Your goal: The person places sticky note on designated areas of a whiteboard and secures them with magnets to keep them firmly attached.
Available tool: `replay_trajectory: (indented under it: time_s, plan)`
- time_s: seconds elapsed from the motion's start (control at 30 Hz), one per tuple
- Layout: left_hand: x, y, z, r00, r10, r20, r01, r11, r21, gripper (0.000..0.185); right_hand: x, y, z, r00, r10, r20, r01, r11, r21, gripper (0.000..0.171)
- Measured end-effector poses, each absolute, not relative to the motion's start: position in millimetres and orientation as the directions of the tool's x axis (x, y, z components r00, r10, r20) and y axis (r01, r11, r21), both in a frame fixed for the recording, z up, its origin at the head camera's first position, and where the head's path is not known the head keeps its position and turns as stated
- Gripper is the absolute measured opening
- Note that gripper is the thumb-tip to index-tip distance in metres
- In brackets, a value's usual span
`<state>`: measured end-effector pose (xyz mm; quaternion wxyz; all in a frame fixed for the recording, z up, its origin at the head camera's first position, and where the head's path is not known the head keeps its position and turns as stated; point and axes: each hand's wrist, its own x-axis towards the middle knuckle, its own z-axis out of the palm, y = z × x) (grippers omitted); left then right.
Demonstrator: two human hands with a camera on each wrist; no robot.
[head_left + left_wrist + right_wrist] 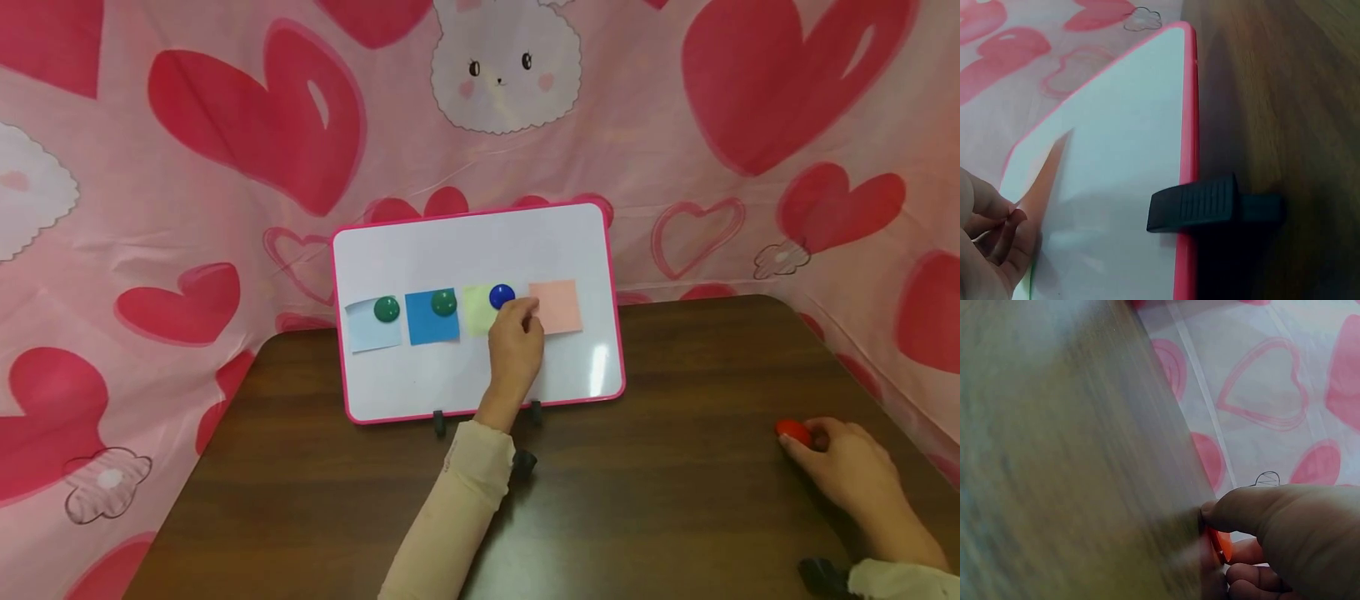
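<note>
My left hand [517,343] is at the whiteboard [465,242], its thumb and fingertips pinching the left edge of a pink-orange sticky note [558,307]. In the left wrist view that note [1047,181] stands out at an angle from the board. Just left of the fingers, a round blue magnet [502,296] sits on a pale green note [476,312], partly hidden by the hand. Over at the right of the table, my right hand [855,467] holds a round red magnet [793,432] between thumb and fingers, low over the tabletop.
Green magnets [387,309] sit on a light blue note [373,333] and a blue note [432,327]. Black clips [439,422] support the board's lower edge on the brown wooden table [660,467]. A pink heart-patterned cloth [247,167] hangs behind and at the sides.
</note>
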<state>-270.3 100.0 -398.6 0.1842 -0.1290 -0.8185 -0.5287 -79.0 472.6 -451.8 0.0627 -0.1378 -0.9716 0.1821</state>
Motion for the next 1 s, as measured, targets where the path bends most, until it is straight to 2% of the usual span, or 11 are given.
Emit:
replay_trajectory:
  time_s: [0.4, 0.77, 1.0]
  plan:
    - [-269.6, 101.0, -394.4, -0.89, 0.058, 0.453, 0.407, 0.547, 0.731, 0.03, -80.3, 475.5, -455.5, -0.957, 0.286, 0.055, 0.247, 0.896, -0.37, 0.056]
    - [-272.0, 101.0, -398.9, -0.866, 0.099, 0.491, 0.442, 0.612, 0.656, 0.031, -81.1, 474.1, -450.7, -0.96, 0.276, 0.044, 0.24, 0.897, -0.372, 0.053]
    - [-274.4, 101.9, -401.1, -0.834, 0.162, 0.528, 0.482, 0.68, 0.553, 0.033, -79.4, 474.6, -450.3, -0.958, 0.284, 0.024, 0.256, 0.894, -0.369, 0.054]
